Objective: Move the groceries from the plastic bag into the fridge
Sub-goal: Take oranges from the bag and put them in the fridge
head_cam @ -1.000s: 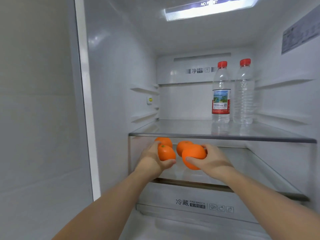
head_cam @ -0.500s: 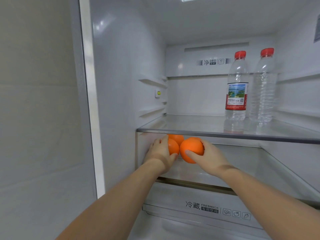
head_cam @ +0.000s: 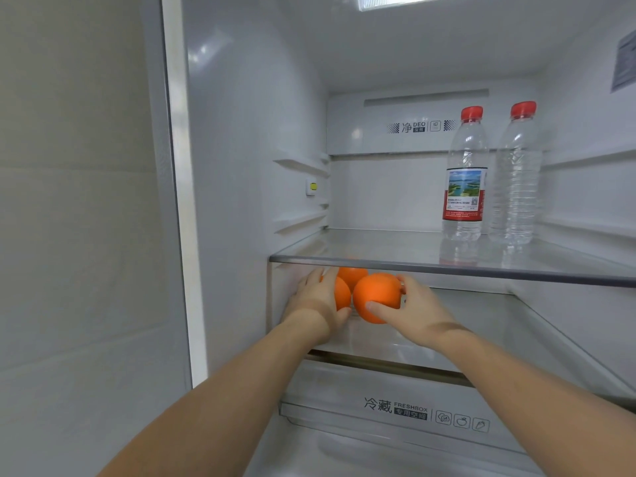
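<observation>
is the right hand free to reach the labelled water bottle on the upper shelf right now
Probably not at once. The right hand grips an orange under the glass shelf, so it would have to set that down first. The way to the labelled bottle looks open; only the unlabelled bottle stands beside it.

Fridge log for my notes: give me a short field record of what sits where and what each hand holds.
top shelf: two bottles, labelled and plain, upright at right
lower shelf: oranges at left
left hand: grip on an orange
right hand: grip on front orange
third orange: behind, untouched
drawer: shut
</observation>
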A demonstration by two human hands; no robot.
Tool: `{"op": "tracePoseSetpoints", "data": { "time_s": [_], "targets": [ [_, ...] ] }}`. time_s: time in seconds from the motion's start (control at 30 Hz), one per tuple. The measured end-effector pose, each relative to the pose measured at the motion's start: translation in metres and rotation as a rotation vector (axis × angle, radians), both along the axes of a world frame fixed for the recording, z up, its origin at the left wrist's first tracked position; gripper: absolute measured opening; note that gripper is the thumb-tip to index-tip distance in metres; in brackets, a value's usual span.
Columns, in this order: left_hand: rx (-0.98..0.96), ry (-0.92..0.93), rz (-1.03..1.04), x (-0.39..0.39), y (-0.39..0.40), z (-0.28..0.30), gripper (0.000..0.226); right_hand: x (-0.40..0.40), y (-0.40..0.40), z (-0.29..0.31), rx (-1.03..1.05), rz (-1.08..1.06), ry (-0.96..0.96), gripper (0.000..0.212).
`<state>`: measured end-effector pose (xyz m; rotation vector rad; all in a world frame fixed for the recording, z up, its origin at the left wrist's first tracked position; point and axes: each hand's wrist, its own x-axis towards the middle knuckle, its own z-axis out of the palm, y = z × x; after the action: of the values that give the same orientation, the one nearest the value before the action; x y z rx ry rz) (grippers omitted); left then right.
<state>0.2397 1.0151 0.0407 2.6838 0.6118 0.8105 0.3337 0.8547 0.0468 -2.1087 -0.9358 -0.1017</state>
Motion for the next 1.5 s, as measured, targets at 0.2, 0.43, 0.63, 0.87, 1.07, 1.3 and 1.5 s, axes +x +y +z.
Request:
{"op": "tracePoseSetpoints", "data": {
  "time_s": [0.2, 0.43, 0.63, 0.87, 1.07, 1.3, 1.5],
  "targets": [
    [0.1, 0.007, 0.0, -0.018, -0.016, -0.002, 0.077, -0.005, -0.012, -0.001, -0.028, -0.028, -0.021, 0.08],
    [0.157, 0.074, -0.081, -0.043, -0.035, 0.003, 0.075, -0.029, -0.031, 0.001, -0.113, -0.109, -0.06, 0.085],
    [0.186, 0.056, -0.203, -0.063, -0.046, 0.005, 0.074, -0.064, -0.055, 0.006, -0.169, -0.242, -0.14, 0.098],
    [0.204, -0.025, -0.41, -0.098, -0.034, -0.017, 0.065, -0.139, -0.076, -0.013, -0.234, -0.333, -0.192, 0.072],
    [0.228, -0.015, -0.544, -0.133, -0.051, -0.029, 0.06, -0.212, -0.116, -0.013, -0.378, -0.458, -0.293, 0.069],
    [0.223, 0.037, -0.664, -0.172, -0.093, -0.021, 0.061, -0.29, -0.189, -0.003, -0.418, -0.59, -0.319, 0.072],
    [0.205, 0.068, -0.798, -0.223, -0.17, -0.019, 0.06, -0.377, -0.279, -0.018, -0.363, -0.755, -0.244, 0.07]
  ]
}}
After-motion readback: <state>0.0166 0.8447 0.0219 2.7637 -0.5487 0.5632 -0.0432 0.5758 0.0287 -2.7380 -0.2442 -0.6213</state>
